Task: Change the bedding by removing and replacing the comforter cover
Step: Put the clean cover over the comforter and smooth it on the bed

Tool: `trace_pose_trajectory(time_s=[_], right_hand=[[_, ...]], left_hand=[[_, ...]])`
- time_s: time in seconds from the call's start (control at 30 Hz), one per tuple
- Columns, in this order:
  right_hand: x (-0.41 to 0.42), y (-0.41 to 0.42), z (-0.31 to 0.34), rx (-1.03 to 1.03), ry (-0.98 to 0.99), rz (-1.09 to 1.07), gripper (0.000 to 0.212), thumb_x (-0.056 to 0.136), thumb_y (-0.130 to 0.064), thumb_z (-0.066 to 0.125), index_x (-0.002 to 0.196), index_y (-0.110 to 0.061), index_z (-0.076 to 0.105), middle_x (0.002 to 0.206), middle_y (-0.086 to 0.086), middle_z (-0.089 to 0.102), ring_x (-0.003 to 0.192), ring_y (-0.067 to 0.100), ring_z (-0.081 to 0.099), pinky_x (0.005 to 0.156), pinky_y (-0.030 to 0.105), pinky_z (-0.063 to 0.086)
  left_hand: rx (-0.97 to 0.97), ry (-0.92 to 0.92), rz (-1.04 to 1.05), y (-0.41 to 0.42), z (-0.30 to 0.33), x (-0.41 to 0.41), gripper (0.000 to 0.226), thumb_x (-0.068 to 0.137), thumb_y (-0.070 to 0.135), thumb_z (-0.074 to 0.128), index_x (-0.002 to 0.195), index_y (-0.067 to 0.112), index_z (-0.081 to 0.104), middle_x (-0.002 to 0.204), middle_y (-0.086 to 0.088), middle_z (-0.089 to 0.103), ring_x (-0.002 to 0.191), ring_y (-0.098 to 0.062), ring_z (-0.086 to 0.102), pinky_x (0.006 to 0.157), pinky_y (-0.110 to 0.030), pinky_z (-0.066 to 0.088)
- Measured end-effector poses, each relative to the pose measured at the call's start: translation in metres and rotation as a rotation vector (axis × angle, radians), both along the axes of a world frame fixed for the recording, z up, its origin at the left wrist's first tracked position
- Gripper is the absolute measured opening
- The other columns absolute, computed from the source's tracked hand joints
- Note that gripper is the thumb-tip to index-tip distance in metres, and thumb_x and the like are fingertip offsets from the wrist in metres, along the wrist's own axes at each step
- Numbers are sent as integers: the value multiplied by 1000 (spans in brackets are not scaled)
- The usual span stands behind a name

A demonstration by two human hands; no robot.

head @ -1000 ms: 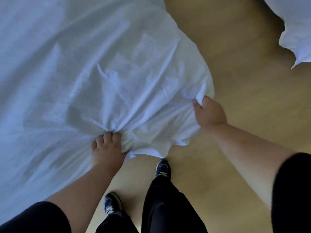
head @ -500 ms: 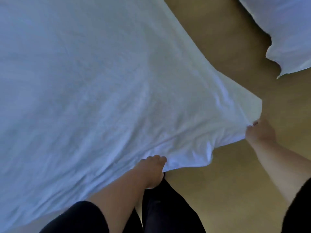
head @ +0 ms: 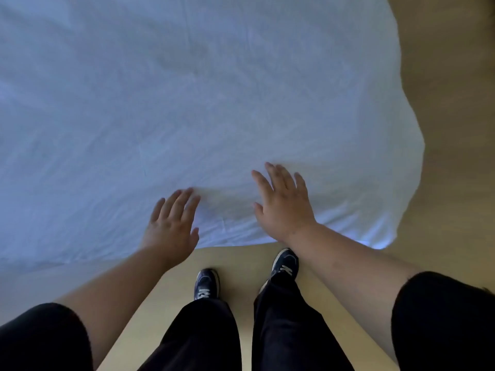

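1. Two flat palms, nothing gripped: the left hand (head: 171, 226) lies spread, fingers straight, at the near hem of the white comforter cover (head: 187, 108), which is laid out across most of the view with its edge just ahead of the person's shoes (head: 206, 283).
2. The right hand (head: 284, 204) is likewise splayed, resting on the cloth near the same hem (whether it presses hard I cannot tell). With no pinch on the fabric, a smoothing push could drag it into fresh creases.
3. Farther right, the cover's rounded corner (head: 396, 204) hangs over the wooden floor (head: 455, 156); a push that way might slide it off and dirty it.
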State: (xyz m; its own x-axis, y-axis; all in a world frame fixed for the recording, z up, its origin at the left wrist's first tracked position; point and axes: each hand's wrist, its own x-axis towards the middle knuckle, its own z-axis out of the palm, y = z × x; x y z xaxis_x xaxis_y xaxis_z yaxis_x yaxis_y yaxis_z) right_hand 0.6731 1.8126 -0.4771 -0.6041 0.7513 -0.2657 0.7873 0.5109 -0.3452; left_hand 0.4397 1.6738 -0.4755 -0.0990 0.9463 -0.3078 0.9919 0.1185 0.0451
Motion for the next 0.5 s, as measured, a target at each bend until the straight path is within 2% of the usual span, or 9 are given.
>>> trace_pose_trajectory(time_s=[0.07, 0.13, 0.17, 0.23, 0.27, 0.37, 0.5], right_hand=[[-38, 16, -4, 42, -15, 37, 67, 97, -39, 48, 157, -28, 21, 166, 10, 12, 152, 30, 11, 120, 54, 10], [-60, 14, -12, 19, -111, 57, 68, 96, -41, 47, 157, -33, 16, 166, 11, 5, 152, 33, 6, 120, 55, 10], [-63, 5, -18, -16, -193, 67, 71, 97, -42, 46, 158, -34, 11, 167, 10, -1, 153, 34, 1, 121, 55, 8], [-63, -29, -25, -106, -349, 81, 78, 97, -44, 44, 158, -33, -2, 166, 10, -15, 153, 34, -9, 122, 55, 5], [-63, -49, -25, -164, -402, 80, 80, 97, -44, 44, 158, -31, -7, 165, 10, -20, 153, 33, -12, 122, 54, 5], [-71, -103, -8, -402, -524, 142, 81, 99, -47, 45, 160, -27, -5, 167, 8, -15, 154, 28, -2, 123, 49, 14], [-104, -142, 40, -481, -582, 243, 79, 102, -46, 44, 161, -17, 0, 168, 6, 0, 154, 23, 9, 123, 42, 18]], left_hand=[[48, -47, 156, 11, -9, -34, 79, 83, 30, 72, 152, 18, 35, 160, -7, 30, 147, -30, 26, 115, -52, 28], [3, -92, 403, 3, -17, -66, 80, 87, 40, 64, 155, 28, 23, 164, -3, 17, 151, -26, 12, 115, -52, 25], [-66, -95, 479, -12, -21, -77, 81, 89, 44, 60, 156, 32, 16, 165, -1, 10, 152, -24, 5, 116, -51, 24], [-255, -95, 474, -59, -27, -86, 84, 92, 46, 54, 158, 35, 4, 166, 6, -6, 152, -20, -4, 117, -49, 23], [-359, -120, 462, -85, -27, -89, 84, 92, 45, 53, 158, 35, 2, 166, 8, -9, 153, -19, -3, 117, -47, 24], [-603, -303, 598, -158, -11, -103, 77, 93, 37, 51, 158, 29, 11, 166, 6, 6, 150, -23, 20, 116, -42, 31], [-557, -357, 723, -215, 40, -133, 69, 96, 37, 47, 158, 25, 18, 164, 5, 18, 148, -19, 25, 115, -35, 29]])
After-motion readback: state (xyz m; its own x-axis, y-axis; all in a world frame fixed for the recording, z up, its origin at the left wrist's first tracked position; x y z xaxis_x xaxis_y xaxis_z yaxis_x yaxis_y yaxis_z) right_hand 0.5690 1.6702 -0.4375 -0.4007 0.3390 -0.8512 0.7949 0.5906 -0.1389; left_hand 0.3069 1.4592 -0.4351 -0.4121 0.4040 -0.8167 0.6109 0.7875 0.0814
